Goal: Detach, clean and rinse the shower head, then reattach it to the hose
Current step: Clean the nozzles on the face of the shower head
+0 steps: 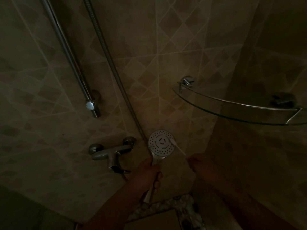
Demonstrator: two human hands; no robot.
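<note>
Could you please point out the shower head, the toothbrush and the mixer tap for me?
shower head (160, 144): head view, centre of the white spray face.
toothbrush (179, 149): head view, middle of its white handle.
mixer tap (111, 152): head view, middle of the metal body.

Head camera looks down, close, at a tiled shower corner (166, 63).

Left hand (146, 171) fingers curled closed; right hand (201, 165) fingers pinched, both raised.
</note>
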